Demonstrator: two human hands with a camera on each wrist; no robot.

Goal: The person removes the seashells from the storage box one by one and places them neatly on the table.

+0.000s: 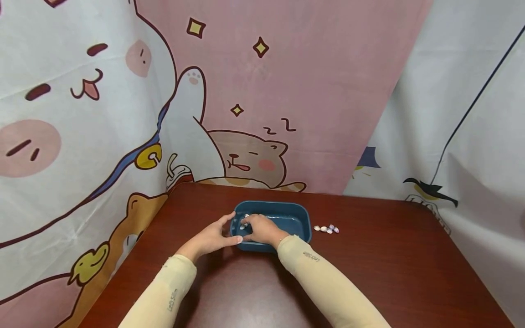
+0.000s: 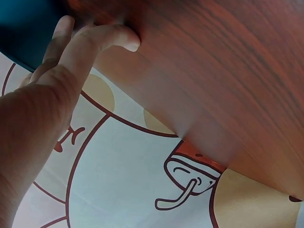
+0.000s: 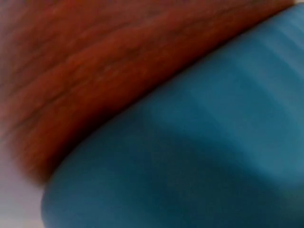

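A blue plastic basin (image 1: 291, 224) stands on the table near its far side. My left hand (image 1: 210, 238) lies around the basin's left end, thumb by the front rim and fingers spread toward the back-left corner. In the left wrist view the fingers (image 2: 78, 50) reach beside the basin's wall (image 2: 23, 28). My right hand (image 1: 262, 229) reaches down inside the left part of the basin. Small pale shell-like pieces (image 1: 243, 226) lie at its fingertips; whether any is pinched is hidden. The right wrist view has only the blurred basin side (image 3: 190, 137), no fingers.
Several small white and purple shell-like pieces (image 1: 329, 229) lie in a cluster on the table just right of the basin. The brown wooden table (image 1: 389, 264) runs back to a cartoon-printed cloth (image 1: 311, 114) that hangs behind and at the left.
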